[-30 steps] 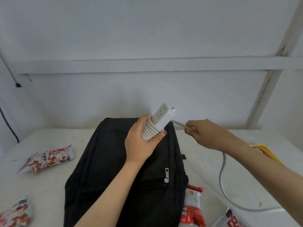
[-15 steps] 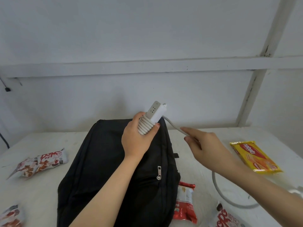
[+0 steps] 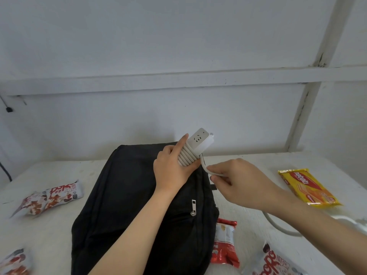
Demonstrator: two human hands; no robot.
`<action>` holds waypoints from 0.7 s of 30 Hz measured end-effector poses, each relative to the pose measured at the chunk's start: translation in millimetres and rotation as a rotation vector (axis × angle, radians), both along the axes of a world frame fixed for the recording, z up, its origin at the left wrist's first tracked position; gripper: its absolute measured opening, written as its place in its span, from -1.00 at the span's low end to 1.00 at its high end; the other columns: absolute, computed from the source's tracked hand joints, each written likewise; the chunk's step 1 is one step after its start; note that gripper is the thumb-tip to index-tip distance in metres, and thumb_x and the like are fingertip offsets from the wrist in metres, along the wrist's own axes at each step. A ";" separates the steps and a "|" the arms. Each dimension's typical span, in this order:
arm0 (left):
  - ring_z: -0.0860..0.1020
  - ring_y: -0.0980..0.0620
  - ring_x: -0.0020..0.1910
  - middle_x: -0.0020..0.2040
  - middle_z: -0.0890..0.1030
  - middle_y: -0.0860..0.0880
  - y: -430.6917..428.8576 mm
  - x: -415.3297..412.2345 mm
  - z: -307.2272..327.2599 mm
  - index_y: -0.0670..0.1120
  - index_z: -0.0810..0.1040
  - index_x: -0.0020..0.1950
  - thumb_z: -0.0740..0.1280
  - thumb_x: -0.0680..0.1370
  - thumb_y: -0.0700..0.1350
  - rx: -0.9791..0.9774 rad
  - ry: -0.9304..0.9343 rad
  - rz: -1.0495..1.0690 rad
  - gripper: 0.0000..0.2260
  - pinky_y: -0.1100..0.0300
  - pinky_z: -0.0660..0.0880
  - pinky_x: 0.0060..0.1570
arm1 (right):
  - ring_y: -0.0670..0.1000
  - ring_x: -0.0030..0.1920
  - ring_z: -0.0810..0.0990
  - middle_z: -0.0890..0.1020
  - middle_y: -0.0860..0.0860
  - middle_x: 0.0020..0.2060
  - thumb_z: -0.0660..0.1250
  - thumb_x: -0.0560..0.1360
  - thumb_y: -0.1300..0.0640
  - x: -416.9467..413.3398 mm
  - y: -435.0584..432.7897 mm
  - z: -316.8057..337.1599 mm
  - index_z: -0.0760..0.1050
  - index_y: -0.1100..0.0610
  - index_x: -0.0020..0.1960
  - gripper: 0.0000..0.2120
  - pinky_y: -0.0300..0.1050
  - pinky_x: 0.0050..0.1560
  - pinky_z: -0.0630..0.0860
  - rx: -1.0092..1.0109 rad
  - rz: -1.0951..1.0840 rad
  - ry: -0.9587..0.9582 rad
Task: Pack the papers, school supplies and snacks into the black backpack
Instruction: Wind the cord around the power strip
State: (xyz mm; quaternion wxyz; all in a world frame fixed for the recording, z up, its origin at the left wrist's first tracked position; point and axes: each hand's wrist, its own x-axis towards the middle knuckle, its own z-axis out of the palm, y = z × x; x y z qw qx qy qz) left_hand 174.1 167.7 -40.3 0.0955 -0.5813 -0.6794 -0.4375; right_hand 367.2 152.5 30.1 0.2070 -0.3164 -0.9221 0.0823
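Observation:
The black backpack (image 3: 129, 205) lies flat on the white table, zipper pull showing near its right side. Above its far end my left hand (image 3: 172, 169) grips a white power strip (image 3: 199, 142) with several turns of its cord wound around it. Just to the right, my right hand (image 3: 236, 181) pinches the loose white cord (image 3: 204, 165) close below the strip. The cord's remaining length (image 3: 282, 229) trails over the table at the right, passing under my right forearm.
Snack packs lie around the bag: a white and red pack (image 3: 51, 197) at left, another (image 3: 14, 262) at the bottom left, a red and white pack (image 3: 225, 243) against the bag's right side, a white pack (image 3: 276, 262) at bottom right, yellow wafers (image 3: 307, 187) at right. A white wall stands behind the table.
My right hand has moved in from the right to just below the strip, laying the cord closer around it. The left hand has held the strip over the bag throughout.

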 end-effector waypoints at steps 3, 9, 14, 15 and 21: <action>0.51 0.01 -0.08 -0.02 0.54 0.01 0.4 -2.0 0.7 0.14 0.41 0.29 0.30 0.30 0.32 0.008 -0.019 -0.021 -0.40 0.07 0.50 -0.18 | 0.00 -0.50 0.28 0.31 0.01 -0.56 0.17 0.52 0.14 -1.8 -1.5 3.2 0.35 0.20 -0.32 -0.74 -0.15 -0.42 0.28 0.007 0.006 -0.033; 0.51 0.07 -0.10 -0.03 0.55 0.09 3.0 -2.6 3.2 0.15 0.42 0.18 0.31 0.26 0.37 -0.001 -0.039 -0.025 -0.44 0.07 0.51 -0.17 | -0.02 -0.49 0.32 0.34 0.00 -0.54 0.15 0.55 0.12 3.1 -3.3 3.6 0.41 0.17 -0.28 -0.75 -0.14 -0.38 0.34 0.006 -0.021 -0.065; 0.50 0.08 -0.06 -0.01 0.54 0.10 5.3 -4.1 4.5 0.18 0.40 0.17 0.39 0.19 0.41 -0.033 -0.054 -0.041 -0.37 0.07 0.51 -0.13 | -0.02 -0.49 0.34 0.37 -0.01 -0.54 0.18 0.54 0.13 13.5 10.5 18.0 0.48 0.15 -0.26 -0.77 -0.08 -0.38 0.37 0.014 -0.064 -0.024; 0.50 0.08 -0.06 -0.01 0.54 0.10 5.4 -3.9 4.2 0.18 0.40 0.17 0.39 0.18 0.40 -0.034 -0.041 -0.044 -0.36 0.05 0.52 -0.12 | -0.02 -0.48 0.34 0.38 -0.01 -0.54 0.18 0.54 0.13 13.9 10.7 19.8 0.46 0.16 -0.27 -0.76 -0.07 -0.37 0.38 0.026 -0.061 -0.046; 0.51 0.02 -0.06 -0.02 0.54 0.06 3.6 -3.3 1.2 0.14 0.40 0.21 0.26 0.20 0.42 -0.022 0.044 -0.035 -0.34 0.01 0.51 -0.13 | 0.00 -0.51 0.28 0.34 0.01 -0.55 0.19 0.45 0.16 -1.8 1.3 16.0 0.33 0.17 -0.39 -0.75 -0.11 -0.44 0.27 0.085 0.016 -0.099</action>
